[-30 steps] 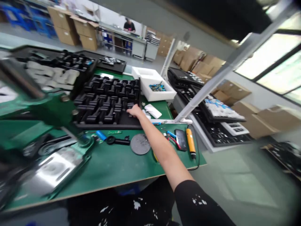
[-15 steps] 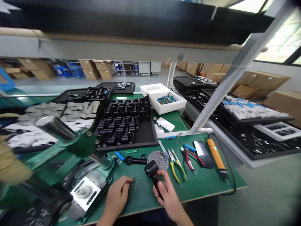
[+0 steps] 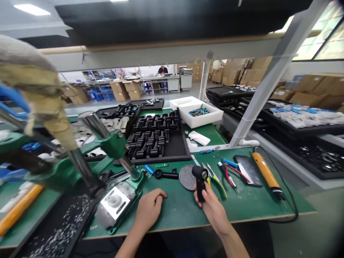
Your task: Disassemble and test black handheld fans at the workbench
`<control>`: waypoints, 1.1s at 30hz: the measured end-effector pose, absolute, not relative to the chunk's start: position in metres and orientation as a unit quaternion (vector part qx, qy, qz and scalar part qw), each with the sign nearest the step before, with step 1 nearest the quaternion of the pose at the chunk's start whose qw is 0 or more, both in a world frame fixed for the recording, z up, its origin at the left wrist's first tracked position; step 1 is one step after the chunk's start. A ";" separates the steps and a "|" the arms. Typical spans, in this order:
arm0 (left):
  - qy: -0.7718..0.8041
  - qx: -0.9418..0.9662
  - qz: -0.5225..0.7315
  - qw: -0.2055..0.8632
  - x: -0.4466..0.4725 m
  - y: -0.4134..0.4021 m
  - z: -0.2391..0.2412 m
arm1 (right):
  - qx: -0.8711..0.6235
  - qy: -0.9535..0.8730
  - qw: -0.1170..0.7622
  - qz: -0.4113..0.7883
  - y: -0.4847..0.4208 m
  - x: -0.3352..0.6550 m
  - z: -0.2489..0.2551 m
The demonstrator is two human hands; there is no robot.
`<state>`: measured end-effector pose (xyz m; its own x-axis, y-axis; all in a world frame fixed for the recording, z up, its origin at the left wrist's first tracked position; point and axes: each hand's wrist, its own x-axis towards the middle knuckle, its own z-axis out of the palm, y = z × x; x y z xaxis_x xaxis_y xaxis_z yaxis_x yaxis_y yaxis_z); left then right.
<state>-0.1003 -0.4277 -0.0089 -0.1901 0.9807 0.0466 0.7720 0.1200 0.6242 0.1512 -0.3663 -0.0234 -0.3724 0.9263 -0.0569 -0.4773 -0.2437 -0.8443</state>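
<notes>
My right hand (image 3: 211, 204) is closed around the handle of a black handheld device with a round head (image 3: 200, 179), held upright above the bench. My left hand (image 3: 150, 208) rests on the green bench top, its fingers curled in with nothing visible in them. Just behind the held device lies a round perforated grey disc (image 3: 186, 178). A similar black part with a ring-shaped end (image 3: 166, 175) lies left of the disc, near a blue cylindrical battery (image 3: 149, 169). To my left hand's left stands a green hand press (image 3: 118, 147) with a white block (image 3: 114, 202) on its base.
Pliers with yellow-green handles (image 3: 219, 184), red-handled cutters (image 3: 236, 172), a phone (image 3: 248, 170) and an orange electric screwdriver (image 3: 267, 175) lie rightward. Behind are a black tray of black parts (image 3: 176, 152) and a white foam box (image 3: 199, 120). A tray of small pieces (image 3: 61, 222) sits front left.
The view has swung left and up, showing more of the press and the tray of small pieces. The held device's head has turned, and its round face points more towards me.
</notes>
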 end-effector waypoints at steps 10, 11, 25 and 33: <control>0.716 0.616 0.274 0.181 -0.093 -0.441 0.007 | -0.301 -0.427 0.526 0.671 -0.366 0.145 -0.027; 0.715 0.618 0.271 0.181 -0.092 -0.443 0.008 | -0.301 -0.435 0.526 0.665 -0.366 0.146 -0.026; 0.705 0.630 0.274 0.177 -0.094 -0.440 0.001 | -0.331 -0.504 0.501 0.621 -0.357 0.134 -0.023; 0.702 0.630 0.269 0.195 -0.099 -0.430 -0.002 | -0.321 -0.512 0.475 0.640 -0.353 0.137 -0.025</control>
